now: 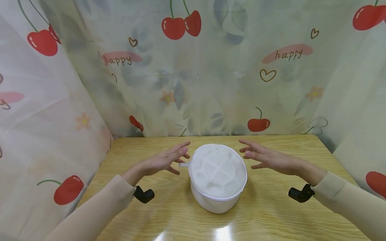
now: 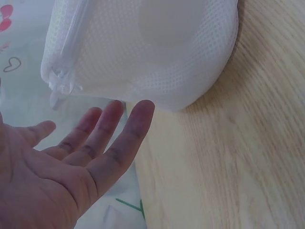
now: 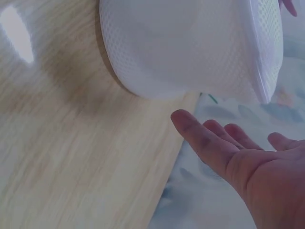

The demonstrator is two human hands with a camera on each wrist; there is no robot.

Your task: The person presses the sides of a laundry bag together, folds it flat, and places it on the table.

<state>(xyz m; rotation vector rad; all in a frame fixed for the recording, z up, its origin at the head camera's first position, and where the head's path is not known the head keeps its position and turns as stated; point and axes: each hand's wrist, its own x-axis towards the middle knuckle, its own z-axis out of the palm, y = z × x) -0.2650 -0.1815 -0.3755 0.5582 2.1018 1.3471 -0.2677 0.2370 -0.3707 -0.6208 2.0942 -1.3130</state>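
Observation:
A round white mesh laundry bag (image 1: 218, 172) stands on the wooden table, with a zip running around its top rim and a small tab on its left side. To the left of it is my left hand (image 1: 164, 162), fingers spread and holding nothing. My right hand (image 1: 268, 159) hovers on the other side, its fingers loosely extended and apart from the bag. In the left wrist view the fingertips lie close below the mesh bag (image 2: 143, 57); contact is hard to tell. A gap shows between the right fingers and the bag (image 3: 181, 52) in the right wrist view.
The wooden table (image 1: 144, 217) extends around the bag, its far edge against a curtain (image 1: 199, 83) printed with cherries and hearts. More of this cloth hangs at the left and right. A black wrist camera (image 1: 144, 194) is strapped to the left wrist, another (image 1: 301, 193) to the right.

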